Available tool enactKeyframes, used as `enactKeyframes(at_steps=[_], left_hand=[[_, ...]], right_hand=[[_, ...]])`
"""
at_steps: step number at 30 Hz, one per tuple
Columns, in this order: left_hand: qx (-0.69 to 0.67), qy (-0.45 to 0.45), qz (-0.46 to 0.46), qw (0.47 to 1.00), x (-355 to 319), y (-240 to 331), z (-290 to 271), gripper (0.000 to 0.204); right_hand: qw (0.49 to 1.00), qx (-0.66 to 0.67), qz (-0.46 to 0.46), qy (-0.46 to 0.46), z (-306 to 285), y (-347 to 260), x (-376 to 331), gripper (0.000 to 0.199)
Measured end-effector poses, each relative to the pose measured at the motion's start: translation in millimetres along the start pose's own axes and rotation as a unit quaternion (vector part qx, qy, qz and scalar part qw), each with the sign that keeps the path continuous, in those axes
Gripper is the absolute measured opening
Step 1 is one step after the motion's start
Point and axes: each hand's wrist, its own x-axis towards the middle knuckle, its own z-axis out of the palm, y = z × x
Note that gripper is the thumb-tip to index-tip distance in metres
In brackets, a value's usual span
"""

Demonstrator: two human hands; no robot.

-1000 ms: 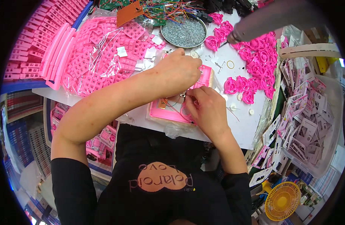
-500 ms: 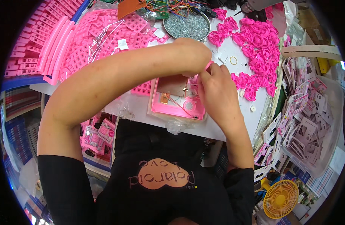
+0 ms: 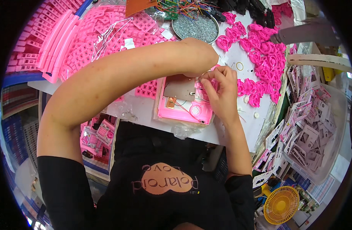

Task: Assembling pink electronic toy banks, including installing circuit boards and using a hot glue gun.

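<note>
A pink plastic housing (image 3: 172, 113) lies on the table before me with its inside facing up. In it are a brown-grey board (image 3: 179, 91), thin wires and a round part (image 3: 195, 110). My right hand (image 3: 224, 90) is at the housing's right edge, thumb and fingertips pinched close together. Whatever is between them is too small to make out; thin wires run just beside. Across the top of the housing reaches my left arm, its bent left hand (image 3: 201, 57) at the far edge. The fingers of that hand are hidden behind the wrist.
Pink ring-shaped parts (image 3: 263, 57) are heaped at right, pink keypad pieces (image 3: 84, 50) at left. A round tray of screws (image 3: 195, 28) stands behind my left hand. A grey power tool (image 3: 306, 34) hangs at upper right. A clear bin of printed cards (image 3: 314, 134) stands right.
My right hand has drawn slightly back and its fingers have spread from a tight bunch into a pinch. The grey tool at upper right appears lower and further right. The view shifted a little.
</note>
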Motion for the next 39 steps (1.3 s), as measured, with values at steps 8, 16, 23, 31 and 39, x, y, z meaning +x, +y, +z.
enactKeyframes(at_steps=[8,16,23,31,39], left_hand=[[-0.001,0.053,0.044,0.998,-9.3,-2.0,6.2,0.014],[0.053,0.086,0.107,0.989,-11.6,-1.8,14.3,0.013],[0.052,0.038,0.126,0.99,-4.6,-6.9,10.6,0.018],[0.02,0.037,0.109,0.993,-3.5,-16.0,18.8,0.017],[-0.165,0.088,0.08,0.979,-10.2,-25.2,22.7,0.021]], right_hand=[[0.994,-0.051,-0.05,-0.085,-15.0,-6.4,9.7,0.011],[0.951,-0.187,-0.223,-0.106,-20.5,-14.0,-8.1,0.028],[0.959,-0.098,-0.202,-0.173,-36.6,-0.5,6.0,0.029],[0.971,-0.088,-0.185,-0.121,-26.0,-1.1,-2.6,0.029],[0.978,-0.072,-0.171,-0.091,-25.3,-0.5,-7.6,0.026]])
